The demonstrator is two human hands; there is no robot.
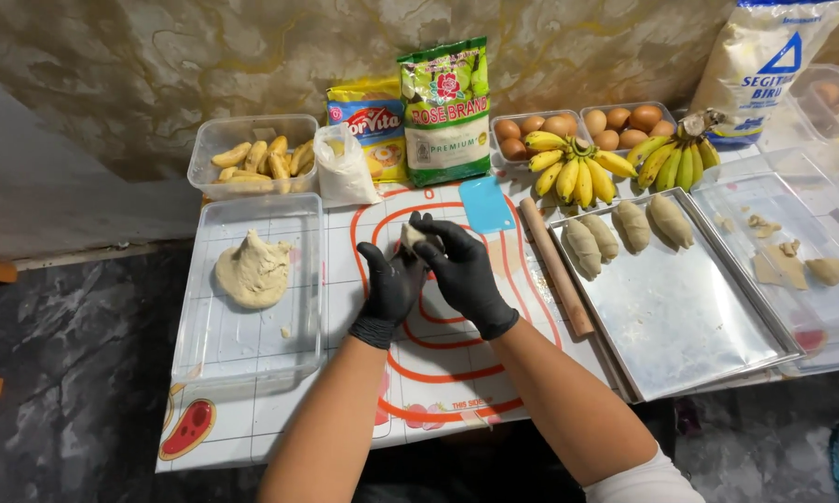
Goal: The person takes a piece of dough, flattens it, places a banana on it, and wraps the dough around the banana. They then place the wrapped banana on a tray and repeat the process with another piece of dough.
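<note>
Both my hands wear black gloves and meet over a white baking mat [457, 373] with red rings. My left hand [388, 284] and my right hand [461, 270] together pinch a small piece of pale dough [412, 236] between their fingertips. A large lump of the same dough [253, 270] lies in a clear plastic tray [252, 345] to the left. Several shaped dough rolls [624, 233] lie on a metal tray [680, 317] to the right.
A wooden rolling pin [554, 265] and a blue scraper [486, 205] lie on the mat. At the back stand a tub of peeled bananas [256, 158], bags of flour and sugar [447, 107], eggs [531, 130], banana bunches [578, 168] and a clear tray with dough scraps [792, 265].
</note>
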